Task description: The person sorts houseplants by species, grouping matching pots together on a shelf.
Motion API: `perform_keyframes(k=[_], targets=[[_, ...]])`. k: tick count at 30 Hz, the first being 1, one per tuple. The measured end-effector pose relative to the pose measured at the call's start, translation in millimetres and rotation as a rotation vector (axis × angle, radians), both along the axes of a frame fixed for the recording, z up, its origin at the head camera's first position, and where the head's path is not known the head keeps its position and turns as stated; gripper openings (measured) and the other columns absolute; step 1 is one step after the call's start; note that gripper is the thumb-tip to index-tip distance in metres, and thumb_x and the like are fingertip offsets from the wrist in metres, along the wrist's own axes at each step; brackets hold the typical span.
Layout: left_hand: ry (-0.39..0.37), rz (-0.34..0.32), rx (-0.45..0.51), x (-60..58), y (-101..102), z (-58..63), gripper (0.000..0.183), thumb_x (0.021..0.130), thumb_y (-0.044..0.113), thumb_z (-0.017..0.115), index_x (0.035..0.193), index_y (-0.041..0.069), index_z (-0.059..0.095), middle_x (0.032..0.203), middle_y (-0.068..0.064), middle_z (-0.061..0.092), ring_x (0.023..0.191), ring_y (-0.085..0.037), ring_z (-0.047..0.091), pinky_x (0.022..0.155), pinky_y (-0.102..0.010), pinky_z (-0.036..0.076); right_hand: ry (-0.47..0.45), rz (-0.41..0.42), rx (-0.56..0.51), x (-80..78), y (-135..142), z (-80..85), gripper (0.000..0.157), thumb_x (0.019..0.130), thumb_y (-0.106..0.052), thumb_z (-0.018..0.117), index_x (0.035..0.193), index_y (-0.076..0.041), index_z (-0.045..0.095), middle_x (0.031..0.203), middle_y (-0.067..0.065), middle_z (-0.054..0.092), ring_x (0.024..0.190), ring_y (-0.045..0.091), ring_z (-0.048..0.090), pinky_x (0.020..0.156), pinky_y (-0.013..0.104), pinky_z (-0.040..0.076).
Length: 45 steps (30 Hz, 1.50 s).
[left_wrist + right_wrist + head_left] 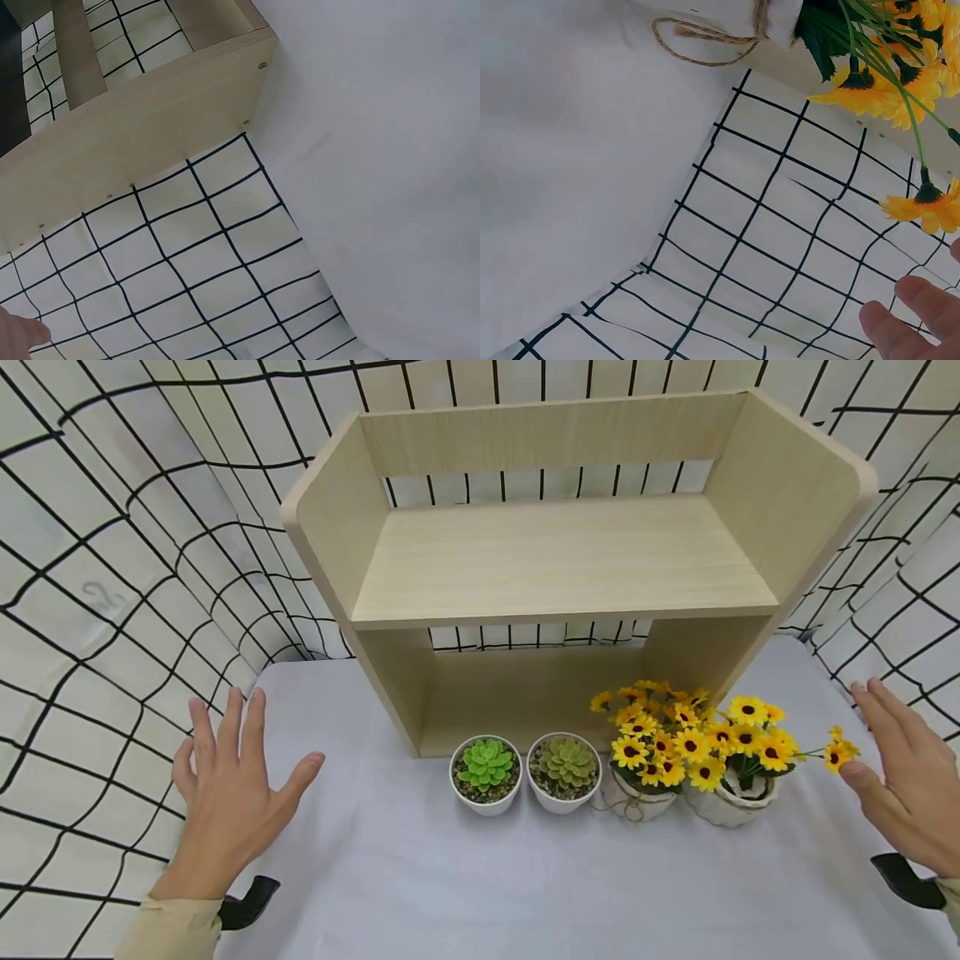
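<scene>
My left hand (232,785) is spread with straight fingers over the left side of the white table, holding nothing. On the far right my right hand (911,777) is held out flat, its thumb right by a yellow flower (840,752) that sticks out from a pot. In the middle stand a bright green succulent (486,766) and a duller green succulent (566,764), each in a small white pot. Beside them are two cloth-wrapped pots of yellow flowers, the left pot (637,797) tied with twine and the right pot (735,806) nearest my right hand.
A two-level light wooden shelf (562,560) stands behind the pots, with bare boards on both levels. White cloth (390,877) covers the table. Walls with a black grid pattern (112,610) close in the left, back and right sides.
</scene>
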<state>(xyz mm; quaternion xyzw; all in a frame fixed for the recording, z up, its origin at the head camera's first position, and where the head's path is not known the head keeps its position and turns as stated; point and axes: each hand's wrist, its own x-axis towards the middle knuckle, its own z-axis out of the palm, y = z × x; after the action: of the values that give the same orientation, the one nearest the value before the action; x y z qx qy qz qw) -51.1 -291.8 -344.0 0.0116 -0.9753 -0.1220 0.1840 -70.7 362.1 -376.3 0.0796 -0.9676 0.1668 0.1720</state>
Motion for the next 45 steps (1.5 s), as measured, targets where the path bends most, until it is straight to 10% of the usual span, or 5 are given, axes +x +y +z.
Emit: perform_keyframes(k=[24,27,30,37,45], targets=[[0.495,-0.111,0.105,-58.6,48.4,46.7,0.094,0.085,0.073,0.039,0.151,0.008,0.025,0.151,-0.019,0.037,0.147,-0.035,0.021,0.102,-0.059,0.017,-0.135,-0.204,-0.478,-0.7,-10.2,-48.3,0.089,0.094,-0.039,0.058,0.156,-0.031,-0.005,0.157,0.029,0.026,0.149,0.041,0.022,0.114,0.073,0.004],[0.496,-0.118,0.086,-63.6,51.2,53.1,0.09,0.086,0.07,0.039,0.151,0.008,0.026,0.15,-0.018,0.038,0.146,-0.036,0.022,0.105,-0.059,0.016,-0.145,-0.164,-0.469,-1.1,-11.5,-56.7,0.084,0.095,-0.036,0.058,0.157,-0.028,0.002,0.155,0.029,0.029,0.148,0.008,0.029,0.126,0.033,0.015],[0.503,-0.12,0.056,-69.2,54.5,58.7,0.086,0.088,0.068,0.038,0.15,0.009,0.027,0.149,-0.018,0.039,0.145,-0.036,0.024,0.103,-0.058,0.017,-0.172,-0.104,-0.464,-1.8,-13.6,-65.9,0.078,0.095,-0.032,0.058,0.157,-0.026,0.012,0.157,0.026,0.028,0.12,-0.029,0.022,0.099,-0.004,0.019],[0.504,-0.112,0.007,-82.0,61.8,69.7,0.083,0.09,0.067,0.037,0.145,0.005,0.031,0.144,-0.02,0.041,0.145,-0.035,0.024,0.105,-0.056,0.02,-0.452,-0.101,-0.333,-2.6,-22.3,-72.0,0.093,0.093,-0.046,0.058,0.152,0.008,0.01,0.144,0.045,0.029,0.118,0.062,0.04,0.088,0.073,0.037],[0.499,-0.098,0.017,-96.8,69.1,81.4,0.081,0.089,0.067,0.037,0.139,0.004,0.035,0.136,-0.021,0.043,0.142,-0.033,0.026,0.108,-0.054,0.019,-0.5,-0.022,-0.505,-5.2,-32.8,-81.5,0.093,0.092,-0.032,0.064,0.15,0.011,0.007,0.151,0.043,0.018,0.132,0.064,0.027,0.112,0.061,0.025]])
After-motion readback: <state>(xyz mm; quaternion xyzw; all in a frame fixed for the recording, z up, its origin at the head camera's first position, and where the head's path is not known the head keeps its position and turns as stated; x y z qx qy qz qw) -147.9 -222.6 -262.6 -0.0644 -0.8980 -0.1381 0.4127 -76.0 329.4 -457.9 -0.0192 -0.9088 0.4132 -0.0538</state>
